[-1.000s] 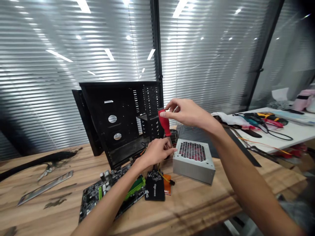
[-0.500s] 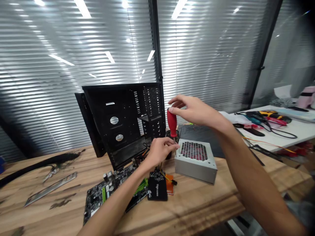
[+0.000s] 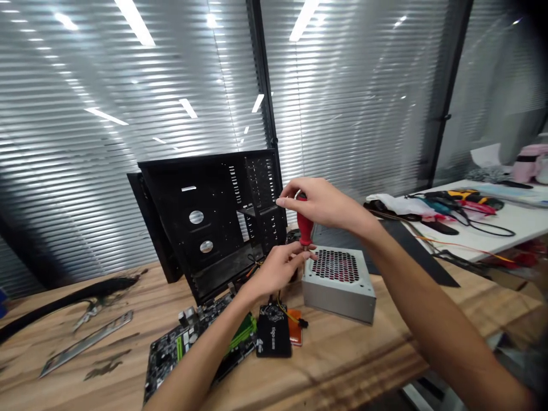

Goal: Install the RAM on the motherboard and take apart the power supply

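Observation:
A red-handled screwdriver [image 3: 305, 229] stands nearly upright over the far left corner of a grey metal computer power supply [image 3: 338, 303] with a perforated vent on top. My right hand [image 3: 326, 201] is closed around the upper end of its handle, palm down. Lower, the fingers of my left hand [image 3: 277, 267] pinch the shaft just under the handle. The fingers partly cover the shaft, and I cannot make out the tip. A black solid-state drive [image 3: 274, 338] lies in front of my left hand, partly over an orange piece [image 3: 295, 331].
Behind my left hand stands an open black computer case [image 3: 171, 194]. A motherboard [image 3: 165, 351] lies under my left forearm. At left are a metal strip [image 3: 88, 342] and a black cable bundle [image 3: 85, 291]. A white table [image 3: 479, 234] with tools and cables stands at right.
My right hand has come down and closed over the screwdriver's handle, where before its fingers were loosely curved above the top. My left hand keeps its pinch. The view has shifted slightly.

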`<action>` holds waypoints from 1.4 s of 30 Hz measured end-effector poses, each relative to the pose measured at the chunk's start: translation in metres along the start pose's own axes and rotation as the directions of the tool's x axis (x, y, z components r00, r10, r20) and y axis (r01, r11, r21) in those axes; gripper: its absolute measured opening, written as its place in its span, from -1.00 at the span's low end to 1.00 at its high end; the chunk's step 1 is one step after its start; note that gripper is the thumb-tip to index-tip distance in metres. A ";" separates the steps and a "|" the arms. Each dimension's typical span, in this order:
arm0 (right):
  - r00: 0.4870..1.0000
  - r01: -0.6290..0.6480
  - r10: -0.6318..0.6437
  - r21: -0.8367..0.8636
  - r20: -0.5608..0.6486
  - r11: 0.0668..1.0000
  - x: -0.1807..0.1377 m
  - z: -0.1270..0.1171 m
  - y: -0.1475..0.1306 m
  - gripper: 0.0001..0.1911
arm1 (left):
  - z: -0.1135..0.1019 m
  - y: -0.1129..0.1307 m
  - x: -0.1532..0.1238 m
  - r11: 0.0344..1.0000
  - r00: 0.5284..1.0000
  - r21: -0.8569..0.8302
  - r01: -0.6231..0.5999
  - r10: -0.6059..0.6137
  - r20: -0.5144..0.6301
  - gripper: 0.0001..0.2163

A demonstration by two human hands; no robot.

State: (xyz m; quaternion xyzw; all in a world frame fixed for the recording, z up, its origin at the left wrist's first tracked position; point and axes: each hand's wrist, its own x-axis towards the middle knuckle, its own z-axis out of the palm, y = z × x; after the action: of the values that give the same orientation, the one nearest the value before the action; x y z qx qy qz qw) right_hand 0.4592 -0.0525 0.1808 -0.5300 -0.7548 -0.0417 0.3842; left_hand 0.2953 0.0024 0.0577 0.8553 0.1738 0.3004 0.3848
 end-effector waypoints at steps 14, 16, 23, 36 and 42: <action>0.997 -0.075 0.074 0.027 0.039 0.997 -0.007 -0.001 -0.011 -0.55 | 0.007 0.002 -0.002 0.977 0.979 0.213 0.006 0.038 -0.202 -0.72; 0.997 -0.070 0.070 -0.013 0.017 0.997 -0.005 0.001 -0.008 -0.58 | -0.002 0.004 -0.002 0.985 0.994 0.166 -0.042 0.058 -0.094 -0.71; 0.994 -0.082 0.079 0.039 0.076 0.996 -0.007 -0.001 -0.011 -0.62 | 0.004 -0.001 0.001 0.994 0.977 0.091 0.060 -0.040 -0.207 -0.77; 0.999 -0.046 0.047 -0.031 0.014 0.998 -0.004 0.000 -0.006 -0.65 | -0.003 0.005 -0.001 0.998 1.000 0.058 0.000 -0.002 0.031 -0.71; 0.992 -0.088 0.086 0.024 0.088 0.996 -0.006 -0.002 -0.012 -0.64 | 0.003 0.000 0.001 0.987 0.973 0.137 0.085 -0.053 -0.224 -0.70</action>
State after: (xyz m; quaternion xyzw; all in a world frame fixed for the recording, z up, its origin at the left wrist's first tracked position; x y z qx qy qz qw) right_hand 0.4509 -0.0636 0.1824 -0.5584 -0.7475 0.0088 0.3597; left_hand 0.2980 0.0008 0.0563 0.8360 0.2663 0.3661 0.3100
